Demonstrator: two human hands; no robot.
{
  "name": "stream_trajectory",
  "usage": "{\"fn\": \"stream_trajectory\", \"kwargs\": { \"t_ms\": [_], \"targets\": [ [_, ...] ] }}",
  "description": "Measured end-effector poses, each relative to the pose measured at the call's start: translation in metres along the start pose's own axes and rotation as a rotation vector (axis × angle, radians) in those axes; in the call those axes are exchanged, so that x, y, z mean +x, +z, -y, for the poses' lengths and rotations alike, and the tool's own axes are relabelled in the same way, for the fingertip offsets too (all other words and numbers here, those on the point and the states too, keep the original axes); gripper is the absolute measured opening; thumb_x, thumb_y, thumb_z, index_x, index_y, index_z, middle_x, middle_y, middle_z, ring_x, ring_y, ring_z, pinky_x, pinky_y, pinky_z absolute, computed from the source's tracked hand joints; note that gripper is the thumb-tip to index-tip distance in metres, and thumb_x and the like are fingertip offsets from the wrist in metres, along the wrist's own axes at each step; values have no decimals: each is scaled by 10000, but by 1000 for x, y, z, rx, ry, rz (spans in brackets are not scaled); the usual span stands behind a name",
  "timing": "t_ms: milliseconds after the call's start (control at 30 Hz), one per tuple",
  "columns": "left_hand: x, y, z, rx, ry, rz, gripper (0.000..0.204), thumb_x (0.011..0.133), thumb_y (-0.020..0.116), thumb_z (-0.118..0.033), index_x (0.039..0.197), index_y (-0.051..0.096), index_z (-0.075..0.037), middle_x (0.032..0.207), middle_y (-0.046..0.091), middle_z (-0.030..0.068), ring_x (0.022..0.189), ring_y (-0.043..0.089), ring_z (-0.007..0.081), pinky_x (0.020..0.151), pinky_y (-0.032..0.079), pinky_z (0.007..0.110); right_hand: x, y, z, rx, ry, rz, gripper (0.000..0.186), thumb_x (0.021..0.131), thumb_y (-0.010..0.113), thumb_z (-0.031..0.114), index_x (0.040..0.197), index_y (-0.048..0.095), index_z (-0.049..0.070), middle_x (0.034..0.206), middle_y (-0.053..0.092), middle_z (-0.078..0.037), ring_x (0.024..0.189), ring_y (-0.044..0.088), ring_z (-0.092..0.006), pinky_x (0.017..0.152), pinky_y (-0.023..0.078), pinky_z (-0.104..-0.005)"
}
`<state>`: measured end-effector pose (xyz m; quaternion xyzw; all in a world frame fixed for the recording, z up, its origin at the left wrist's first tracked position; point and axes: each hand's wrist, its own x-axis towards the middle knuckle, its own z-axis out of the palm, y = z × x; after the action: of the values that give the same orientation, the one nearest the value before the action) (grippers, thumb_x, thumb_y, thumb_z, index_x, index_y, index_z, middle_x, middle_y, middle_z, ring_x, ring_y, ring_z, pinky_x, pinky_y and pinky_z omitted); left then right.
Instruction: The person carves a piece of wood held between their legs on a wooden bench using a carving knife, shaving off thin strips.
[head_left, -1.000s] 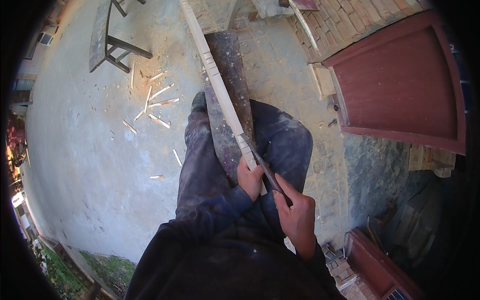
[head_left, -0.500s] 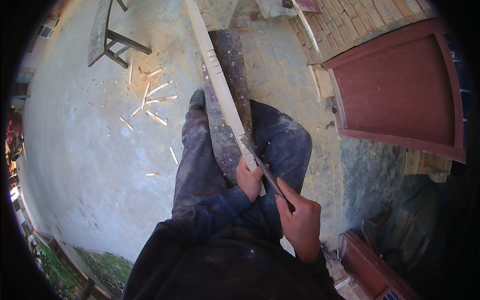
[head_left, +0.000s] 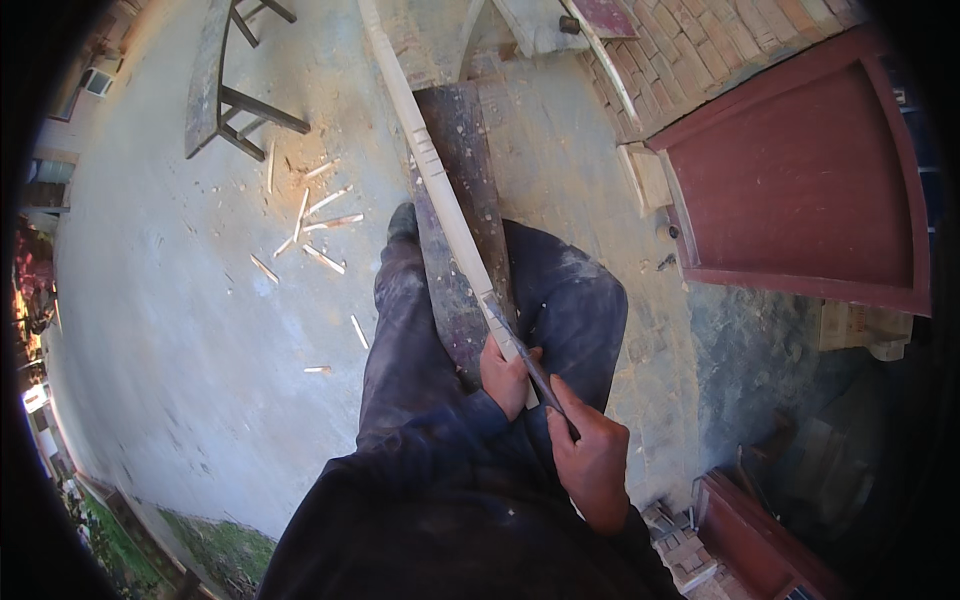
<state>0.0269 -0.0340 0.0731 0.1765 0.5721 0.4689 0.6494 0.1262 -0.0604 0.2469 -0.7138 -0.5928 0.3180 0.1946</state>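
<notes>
A long pale wooden strip (head_left: pixel 450 213) runs from the far edge of the view toward my lap, resting over a dark narrow bench (head_left: pixel 462 115) that I straddle. Groups of short cross cuts mark its face. My left hand (head_left: pixel 503 376) is closed around the strip's near end. In my closed right hand (head_left: pixel 592 455) is the dark handle of a slim chisel (head_left: pixel 541 381), seen partly between the fingers. Its narrow blade lies along the strip, the tip at a cut section just beyond my left hand.
Wood slivers (head_left: pixel 325 205) are scattered on the concrete floor to the left. A dark wooden bench (head_left: pixel 208 95) stands at the far left. On the right are a large red panel (head_left: pixel 800 180), stacked bricks (head_left: pixel 690 60) and a red box-like piece (head_left: pixel 760 535).
The whole view has shifted, so the scene sits slightly lower. My right hand and the chisel have come a little closer to my left hand; both grips stay the same.
</notes>
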Motion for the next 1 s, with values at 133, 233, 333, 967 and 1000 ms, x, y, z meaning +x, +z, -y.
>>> {"fn": "stream_trajectory", "kwargs": {
  "t_ms": [133, 233, 333, 967, 1000],
  "targets": [
    [1, 5, -9, 92, 79, -42, 196, 817, 726, 16, 849, 556, -76, 750, 582, 0, 666, 542, 95, 597, 448, 291, -4, 15, -5, 57, -2, -58, 362, 915, 749, 38, 1276, 738, 19, 909, 721, -265, 806, 755, -393, 656, 564, -416],
    [3, 0, -4, 51, 79, -32, 178, 829, 713, 7, 875, 559, -72, 761, 587, 5, 667, 547, 102, 602, 462, 296, -1, 12, -10, 96, 21, 3, 348, 924, 745, 49, 1272, 735, 23, 921, 719, -269, 814, 747, -408, 662, 565, -417],
    [3, 0, -6, -27, 71, -39, 149, 826, 696, -5, 809, 564, -71, 693, 577, 17, 577, 529, 120, 531, 431, 294, -2, -3, -13, 175, -37, -52, 342, 932, 750, 87, 1268, 730, 24, 888, 729, -234, 780, 742, -405, 638, 558, -432],
    [-32, -3, -84, -185, -108, -19, 504, 1092, 457, -576, 899, 512, -114, 671, 490, 47, 535, 469, 155, 486, 387, 330, -15, 8, -48, 503, 75, -48, 257, 966, 766, 172, 1130, 760, -26, 791, 736, -191, 658, 706, -178, 627, 535, -328],
    [-26, -15, -67, 114, -10, -84, 361, 1068, 574, -412, 949, 608, -73, 754, 607, 46, 609, 557, 143, 553, 453, 322, -17, 12, -48, 519, 83, -40, 259, 967, 765, 172, 1133, 759, -26, 785, 734, -187, 654, 701, -175, 624, 533, -329]
  ]
}}
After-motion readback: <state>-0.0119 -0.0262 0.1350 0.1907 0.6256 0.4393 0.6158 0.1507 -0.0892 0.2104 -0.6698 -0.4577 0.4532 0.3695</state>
